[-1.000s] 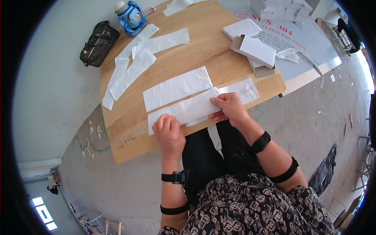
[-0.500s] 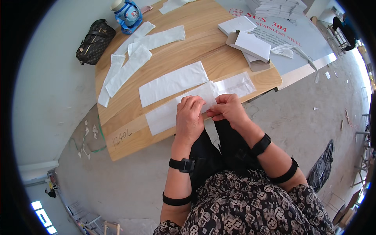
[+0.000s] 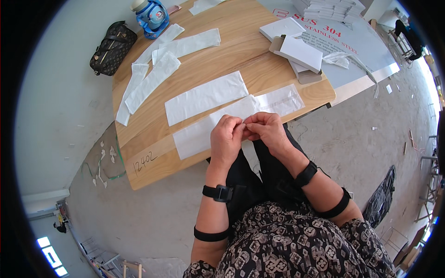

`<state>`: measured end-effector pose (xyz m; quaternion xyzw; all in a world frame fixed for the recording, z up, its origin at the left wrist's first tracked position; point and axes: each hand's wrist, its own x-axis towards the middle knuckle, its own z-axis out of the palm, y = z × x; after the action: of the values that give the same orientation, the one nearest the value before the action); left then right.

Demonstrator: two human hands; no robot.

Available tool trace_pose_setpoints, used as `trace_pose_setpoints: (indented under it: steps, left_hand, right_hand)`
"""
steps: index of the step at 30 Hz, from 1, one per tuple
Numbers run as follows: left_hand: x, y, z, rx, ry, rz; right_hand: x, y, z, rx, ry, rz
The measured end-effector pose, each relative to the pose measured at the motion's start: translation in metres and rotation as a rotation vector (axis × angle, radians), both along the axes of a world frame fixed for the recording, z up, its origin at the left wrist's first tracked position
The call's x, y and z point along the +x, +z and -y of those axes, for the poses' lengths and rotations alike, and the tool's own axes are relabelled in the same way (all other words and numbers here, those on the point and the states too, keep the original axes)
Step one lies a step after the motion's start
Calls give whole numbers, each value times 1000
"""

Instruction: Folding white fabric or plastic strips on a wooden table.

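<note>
At the near edge of the wooden table, my left hand (image 3: 225,139) and my right hand (image 3: 270,132) meet, fingertips pinched together. Whatever lies between the fingertips is too small or hidden to make out. Just beyond and left of them, a long flat white strip (image 3: 197,134) lies along the edge, its near middle covered by my hands. A clear plastic sleeve (image 3: 281,101) extends from its right end. Behind that lies a folded white cloth-like piece (image 3: 206,97), flat on the table and touched by neither hand.
Several more white folded pieces (image 3: 153,85) lie at the table's (image 3: 222,55) left. A dark patterned bag (image 3: 113,48) and a blue bottle (image 3: 153,21) stand by the wall. White boxes (image 3: 301,53) sit at the right, near a crumpled plastic strip (image 3: 338,59). Stacked white packets (image 3: 331,9) lie beyond.
My hands have drawn closer, and their fingertips now meet. My left hand has shifted slightly right and its fingers have curled into a pinch. The white pieces lie as before.
</note>
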<state>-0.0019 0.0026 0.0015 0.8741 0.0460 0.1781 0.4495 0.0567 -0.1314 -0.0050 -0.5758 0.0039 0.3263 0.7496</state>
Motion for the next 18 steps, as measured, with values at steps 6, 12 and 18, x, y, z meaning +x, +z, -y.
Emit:
trace_pose_setpoints:
  steps: [6,12,18]
  left_hand:
    - [5,-9,-5,-95,134,30]
    - [7,-8,-8,-154,156,8]
    - [5,-10,-7,-193,103,2]
  right_hand:
    - [-2,4,-2,0,16,-7]
    - [-4,4,-6,16,-21,16]
    - [-5,1,-16,-124,-30,198]
